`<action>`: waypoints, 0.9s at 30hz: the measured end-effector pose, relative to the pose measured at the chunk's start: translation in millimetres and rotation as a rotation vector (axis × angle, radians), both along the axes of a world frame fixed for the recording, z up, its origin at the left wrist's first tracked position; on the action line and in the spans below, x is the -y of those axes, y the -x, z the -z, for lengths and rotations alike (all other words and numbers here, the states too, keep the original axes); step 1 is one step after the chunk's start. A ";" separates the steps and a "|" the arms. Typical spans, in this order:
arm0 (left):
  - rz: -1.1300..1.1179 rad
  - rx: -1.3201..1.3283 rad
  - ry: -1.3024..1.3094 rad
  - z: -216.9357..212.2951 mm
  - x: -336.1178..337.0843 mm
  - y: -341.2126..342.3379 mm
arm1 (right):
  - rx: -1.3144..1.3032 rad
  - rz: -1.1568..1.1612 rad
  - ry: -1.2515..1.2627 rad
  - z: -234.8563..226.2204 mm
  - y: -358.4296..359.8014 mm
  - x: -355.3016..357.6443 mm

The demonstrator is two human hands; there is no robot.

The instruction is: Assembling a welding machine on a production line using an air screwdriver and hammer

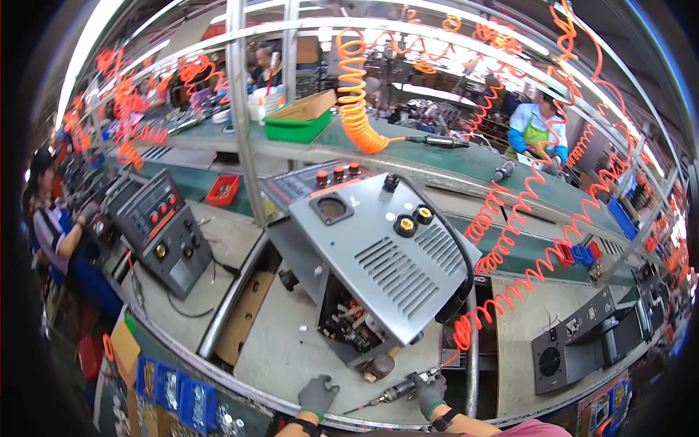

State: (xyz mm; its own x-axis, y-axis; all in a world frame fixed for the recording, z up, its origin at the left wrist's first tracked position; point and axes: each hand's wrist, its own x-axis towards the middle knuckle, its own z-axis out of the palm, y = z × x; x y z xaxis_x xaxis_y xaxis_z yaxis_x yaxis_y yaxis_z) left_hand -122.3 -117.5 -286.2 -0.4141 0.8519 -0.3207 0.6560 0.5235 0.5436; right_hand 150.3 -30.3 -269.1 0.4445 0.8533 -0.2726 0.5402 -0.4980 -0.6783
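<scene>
My right hand (pixel 430 394), in a grey glove, is wrapped round an air screwdriver (pixel 397 392) at the front edge of the bench. The tool's long bit points left, and an orange coiled hose (pixel 464 331) runs up from its back end. To the left, my gloved left hand (pixel 318 397) has its fingers curled in; what they hold, if anything, is hidden. Beyond both hands a grey metal machine housing (pixel 397 255) stands tilted, with vent slots, brass sockets and red knobs. Its open lower side shows wiring (pixel 353 324). Under its near corner lies a rounded brown object (pixel 379 367).
Similar housings stand at left (pixel 164 233) and right (pixel 582 339). Blue bins (pixel 171 390) of small parts sit at the lower left. A metal roller rail (pixel 233 291) borders the work board. Coiled hoses hang overhead; a green bin (pixel 298 127) rests on the shelf. Other people work nearby.
</scene>
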 end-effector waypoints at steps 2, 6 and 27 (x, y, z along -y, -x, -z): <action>0.063 0.037 -0.065 13.1 -1.6 6.4 | -0.140 0.187 0.235 -17.8 15.8 -7.4; 0.216 0.061 0.004 -8.7 -14.0 15.5 | -0.154 0.139 0.201 -31.1 48.2 -4.6; 0.364 0.144 -0.924 -237.8 -146.8 73.7 | -0.458 0.226 -0.038 -56.9 -80.6 -32.8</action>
State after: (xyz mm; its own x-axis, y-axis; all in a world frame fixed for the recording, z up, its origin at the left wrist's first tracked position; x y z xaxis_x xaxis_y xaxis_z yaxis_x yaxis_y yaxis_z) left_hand -196.0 29.2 -48.4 -0.0884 0.8593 0.5038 0.5882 -0.3631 0.7226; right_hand 230.9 2.5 -212.2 0.4613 0.7627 -0.4534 0.0654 -0.5388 -0.8399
